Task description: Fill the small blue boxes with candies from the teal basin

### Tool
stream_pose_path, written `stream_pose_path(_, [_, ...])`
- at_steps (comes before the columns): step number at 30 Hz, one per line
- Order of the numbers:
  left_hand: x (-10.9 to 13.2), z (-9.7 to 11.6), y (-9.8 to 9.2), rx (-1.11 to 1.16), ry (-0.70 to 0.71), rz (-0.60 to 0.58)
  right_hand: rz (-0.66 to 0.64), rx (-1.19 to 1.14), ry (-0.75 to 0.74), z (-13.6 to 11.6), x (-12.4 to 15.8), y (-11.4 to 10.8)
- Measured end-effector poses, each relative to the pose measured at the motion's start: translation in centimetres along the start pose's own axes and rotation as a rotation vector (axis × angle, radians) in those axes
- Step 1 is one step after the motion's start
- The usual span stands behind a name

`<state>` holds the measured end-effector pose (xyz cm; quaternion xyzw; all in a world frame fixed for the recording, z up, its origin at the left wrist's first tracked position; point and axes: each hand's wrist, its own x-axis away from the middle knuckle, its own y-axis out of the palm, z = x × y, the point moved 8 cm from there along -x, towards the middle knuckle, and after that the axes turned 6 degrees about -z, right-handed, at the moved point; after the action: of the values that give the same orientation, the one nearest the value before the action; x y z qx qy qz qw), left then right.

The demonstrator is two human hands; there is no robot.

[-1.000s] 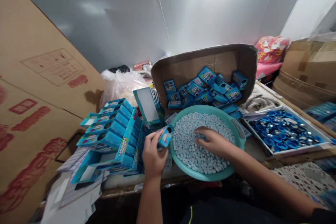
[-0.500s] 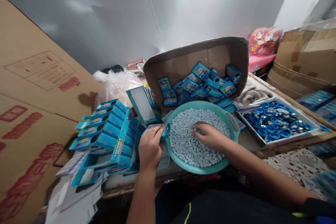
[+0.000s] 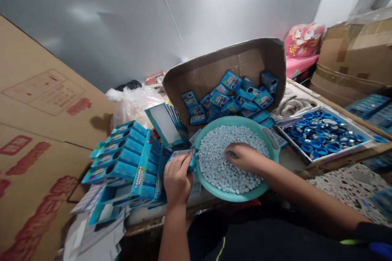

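Compared with a second ago, the small box (image 3: 192, 160) no longer tips its holed end upward; it now lies flatter and turned, a printed pale face up, just left of the teal basin (image 3: 235, 198). The left hand (image 3: 178, 177) grips it from above, fingers across the top. The right hand (image 3: 245, 157) remains inside the basin, but its fingers, looser and more spread before, are now drawn in and curled low among the pellets (image 3: 214, 173); whether they close on any cannot be told.

The small box is glossy bright blue, with fine print on its upper face; its far side is hidden by the hand. The pellets are rounded and pale blue to whitish, covering the inside of the basin in a thick layer.

Left of the basin, past the left hand, stand rows of blue boxes (image 3: 131, 151). Behind it, a cardboard carton (image 3: 211, 65) contains loose blue packs (image 3: 231, 80). To its right, a white tray (image 3: 339, 152) bears blue-and-silver pieces (image 3: 321, 136).
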<state>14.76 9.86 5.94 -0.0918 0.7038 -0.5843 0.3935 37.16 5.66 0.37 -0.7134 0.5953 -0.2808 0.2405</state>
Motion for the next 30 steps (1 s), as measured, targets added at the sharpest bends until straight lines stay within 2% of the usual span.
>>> stream_pose_path(8, [0.2, 0.0, -0.4, -0.003, -0.091, 0.043, 0.015, 0.034, 0.001, 0.1, 0.2, 0.1])
stream_pose_path(14, [-0.1, 0.2, -0.1, 0.042, -0.036, -0.039, -0.019, 0.113, -0.017, -0.1, 0.2, 0.7])
stream_pose_path(19, [-0.6, 0.2, 0.0, 0.069, -0.057, -0.088, -0.024, 0.161, -0.033, -0.1, 0.2, 0.9])
stream_pose_path(22, [-0.5, -0.1, -0.1, 0.128, -0.083, -0.066, -0.025, 0.154, -0.034, 0.0, 0.3, 0.9])
stream_pose_path(26, [0.9, -1.7, -0.1, 0.32, -0.256, 0.063, -0.032, 0.139, -0.028, 0.1, 0.3, 0.9])
stream_pose_path(30, [3.9, -4.4, 1.7, 0.426, -0.538, 0.189, -0.016, 0.114, -0.033, 0.1, 0.3, 0.9])
